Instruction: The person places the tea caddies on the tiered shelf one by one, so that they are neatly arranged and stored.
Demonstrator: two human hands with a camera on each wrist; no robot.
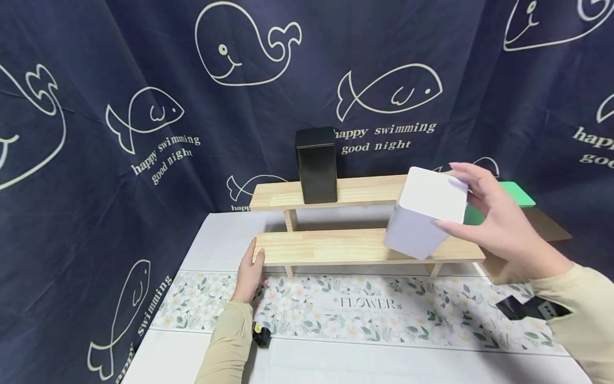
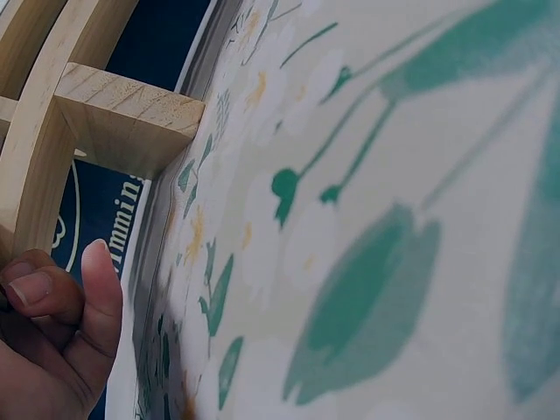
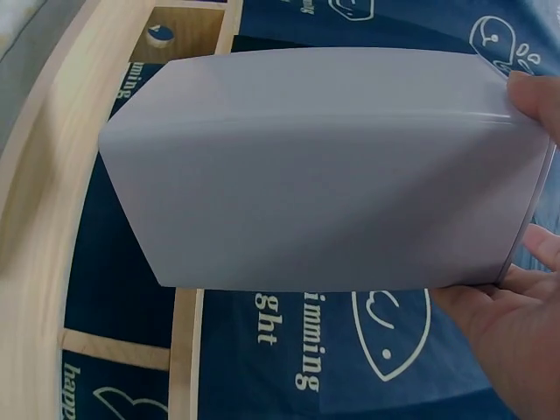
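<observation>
Head view: the white box (image 1: 427,210) is in the air at right of centre, in front of the right part of the wooden shelf (image 1: 336,245), gripped at its right end by the right hand (image 1: 501,224), with the thumb on one side and fingers on the other. The left hand (image 1: 248,277), left of centre, has its fingers bent round the left end of the lower board. From here I judge the white box stiff, with flat walls and crisp edges, and probably light, since one hand bears it; whether it is hollow or full I cannot tell. Its smooth faces have a faint sheen, so I would expect some slip and scuffing, and perhaps dented corners if knocked. I would take it across two opposite sides, nearer the middle than that end hold, so it tips less. I can read nothing on its visible faces, nor on the black box (image 1: 317,168) on the top board. The dark curtain (image 1: 158,234) says "happy swimming good night" several times, and the floral strip (image 1: 292,320) at lower centre says "FLOWER" above a line too small for me to read.
</observation>
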